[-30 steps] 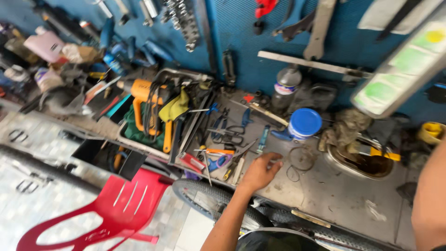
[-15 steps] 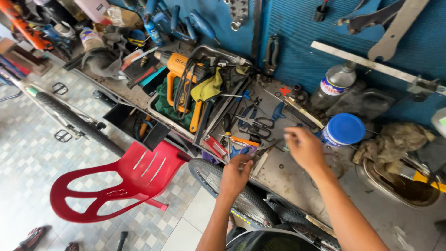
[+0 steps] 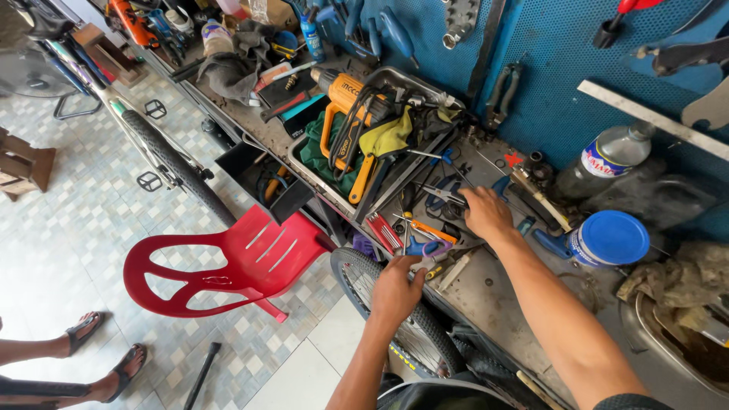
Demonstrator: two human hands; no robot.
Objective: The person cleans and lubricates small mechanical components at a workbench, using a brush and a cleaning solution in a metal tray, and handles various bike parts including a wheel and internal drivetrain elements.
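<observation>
My left hand is at the front edge of the cluttered workbench, fingers curled round a small tool next to purple-handled scissors. My right hand lies palm down further back among loose pliers and screwdrivers, its fingertips on a slim metal tool; its grip is hidden. A bicycle tyre leans against the bench right under my left hand.
A metal tray holds an orange power drill and yellow-handled tools. A blue-lidded tub and a clear bottle stand right. A red plastic chair, a bicycle and another person's sandalled feet are on the tiled floor.
The hands, which held a thin tool between them, have parted. My right hand moved back into the tool pile; my left hand stayed at the bench edge. The view shifted left.
</observation>
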